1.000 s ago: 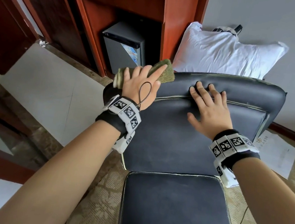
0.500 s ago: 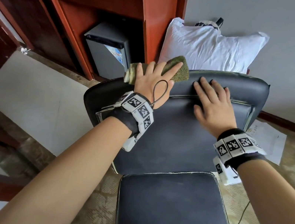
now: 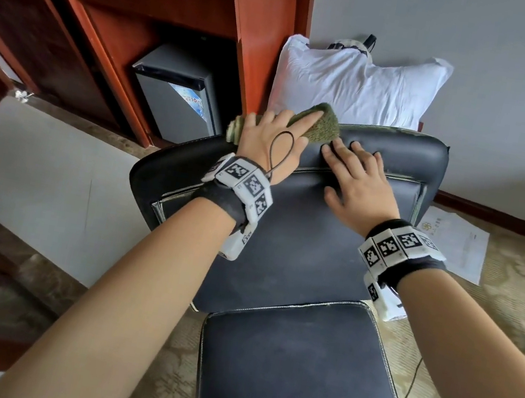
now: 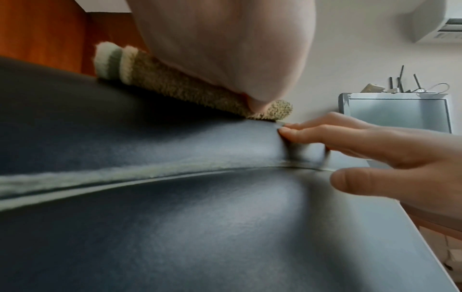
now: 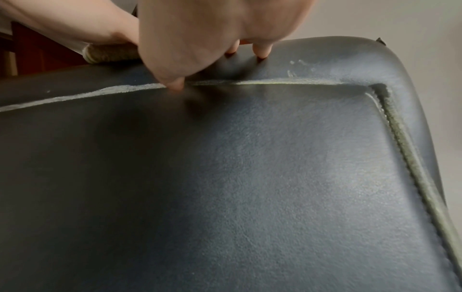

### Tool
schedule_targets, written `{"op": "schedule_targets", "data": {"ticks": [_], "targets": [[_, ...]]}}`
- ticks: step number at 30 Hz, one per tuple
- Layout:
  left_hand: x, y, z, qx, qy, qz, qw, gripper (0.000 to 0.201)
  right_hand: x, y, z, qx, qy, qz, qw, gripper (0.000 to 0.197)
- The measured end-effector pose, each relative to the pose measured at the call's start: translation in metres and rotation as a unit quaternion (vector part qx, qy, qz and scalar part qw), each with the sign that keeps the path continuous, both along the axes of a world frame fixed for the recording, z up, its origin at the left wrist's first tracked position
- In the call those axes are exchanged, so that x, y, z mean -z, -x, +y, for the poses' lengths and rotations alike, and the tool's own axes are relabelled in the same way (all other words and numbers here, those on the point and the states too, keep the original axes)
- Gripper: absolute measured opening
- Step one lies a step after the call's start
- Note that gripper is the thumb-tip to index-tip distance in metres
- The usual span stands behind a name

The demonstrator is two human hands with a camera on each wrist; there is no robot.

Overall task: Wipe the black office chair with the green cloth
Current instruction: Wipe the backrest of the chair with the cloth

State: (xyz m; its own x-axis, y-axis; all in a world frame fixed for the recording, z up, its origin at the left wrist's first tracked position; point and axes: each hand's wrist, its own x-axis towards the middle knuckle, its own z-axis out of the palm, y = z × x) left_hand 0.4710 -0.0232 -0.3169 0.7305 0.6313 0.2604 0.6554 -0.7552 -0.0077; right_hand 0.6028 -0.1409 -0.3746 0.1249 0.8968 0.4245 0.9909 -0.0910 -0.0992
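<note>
The black office chair point(image 3: 309, 241) fills the middle of the head view, backrest above, seat below. A folded green cloth point(image 3: 322, 125) lies along the top edge of the backrest. My left hand point(image 3: 274, 138) presses flat on the cloth with straight fingers. In the left wrist view the cloth point(image 4: 175, 87) sits under my palm on the chair's top edge point(image 4: 125, 138). My right hand point(image 3: 355, 176) rests open on the backrest just right of the cloth, fingers spread. The right wrist view shows its fingertips point(image 5: 260, 52) touching the chair's top roll point(image 5: 325, 63).
A white pillow point(image 3: 353, 82) leans on the wall behind the chair. A small grey fridge point(image 3: 178, 94) stands in the wooden cabinet point(image 3: 147, 6) at back left. A sheet of paper point(image 3: 455, 241) lies on the patterned carpet to the right, and a thin cable point(image 3: 409, 390) runs beside the seat.
My left hand has slid the cloth rightward along the backrest's top edge, close to my right hand. The right hand stays resting on the backrest.
</note>
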Motion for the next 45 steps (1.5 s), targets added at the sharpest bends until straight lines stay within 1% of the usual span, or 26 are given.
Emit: {"op": "schedule_targets", "data": {"ticks": [5, 7, 8, 10, 12, 14, 17, 20, 28, 30, 33, 34, 36, 39, 40, 42, 43, 44, 45], "targets": [[0.001, 0.03, 0.01, -0.015, 0.008, -0.019, 1.0, 0.052, -0.006, -0.001, -0.001, -0.02, 0.013, -0.018, 1.0, 0.061], [0.001, 0.039, 0.011, -0.018, 0.005, -0.014, 1.0, 0.052, -0.007, -0.003, -0.003, -0.03, 0.006, -0.032, 0.999, 0.06], [0.0, 0.041, 0.009, -0.016, 0.002, -0.009, 1.0, 0.053, -0.006, -0.006, -0.006, -0.027, 0.0, -0.039, 0.999, 0.059], [-0.001, 0.037, 0.006, -0.01, 0.001, 0.004, 1.0, 0.055, -0.005, -0.016, -0.013, 0.005, -0.021, -0.043, 0.999, 0.057], [-0.001, 0.028, 0.002, -0.009, 0.0, 0.014, 1.0, 0.056, 0.0, -0.027, -0.021, 0.046, -0.038, -0.028, 0.998, 0.056], [0.001, 0.016, -0.003, -0.015, -0.013, 0.018, 1.0, 0.056, 0.007, -0.035, -0.026, 0.062, -0.039, -0.028, 0.997, 0.056], [0.004, -0.002, -0.007, -0.009, -0.028, 0.024, 0.999, 0.057, 0.014, -0.04, -0.026, 0.057, -0.036, -0.026, 0.997, 0.06], [0.002, -0.022, -0.006, 0.007, -0.02, 0.029, 0.999, 0.057, 0.019, -0.042, -0.022, 0.054, -0.042, -0.017, 0.998, 0.064], [0.001, -0.076, -0.019, 0.031, -0.021, 0.044, 0.998, 0.054, 0.031, -0.055, -0.016, 0.052, -0.051, -0.041, 0.997, 0.069], [0.0, -0.089, -0.025, 0.035, -0.021, 0.054, 0.998, 0.053, 0.032, -0.056, -0.017, 0.047, -0.044, -0.041, 0.997, 0.068], [-0.001, -0.106, -0.037, 0.048, -0.021, 0.066, 0.996, 0.053, 0.032, -0.06, -0.022, 0.022, -0.043, -0.032, 0.998, 0.06], [-0.001, -0.109, -0.039, 0.051, -0.015, 0.065, 0.996, 0.053, 0.031, -0.062, -0.027, 0.012, -0.059, -0.024, 0.998, 0.055], [-0.002, -0.109, -0.041, 0.059, -0.002, 0.055, 0.997, 0.053, 0.023, -0.066, -0.038, 0.007, -0.129, 0.011, 0.992, 0.044], [-0.004, -0.104, -0.039, 0.071, 0.007, 0.051, 0.996, 0.057, -0.003, -0.071, -0.051, 0.071, -0.254, 0.064, 0.962, 0.027], [-0.007, -0.101, -0.037, 0.082, 0.026, 0.041, 0.995, 0.059, -0.014, -0.073, -0.048, 0.093, -0.273, 0.08, 0.954, 0.025], [-0.016, -0.092, -0.035, 0.105, 0.113, -0.014, 0.988, 0.064, -0.037, -0.076, -0.033, 0.109, -0.266, 0.101, 0.953, 0.026], [-0.021, -0.084, -0.034, 0.109, 0.154, -0.065, 0.98, 0.066, -0.047, -0.077, -0.023, 0.099, -0.243, 0.104, 0.959, 0.029], [-0.025, -0.075, -0.031, 0.108, 0.17, -0.121, 0.972, 0.067, -0.058, -0.077, -0.012, 0.076, -0.211, 0.107, 0.969, 0.033], [-0.028, -0.064, -0.028, 0.099, 0.163, -0.166, 0.968, 0.065, -0.066, -0.075, -0.001, 0.047, -0.171, 0.111, 0.978, 0.036]]}}
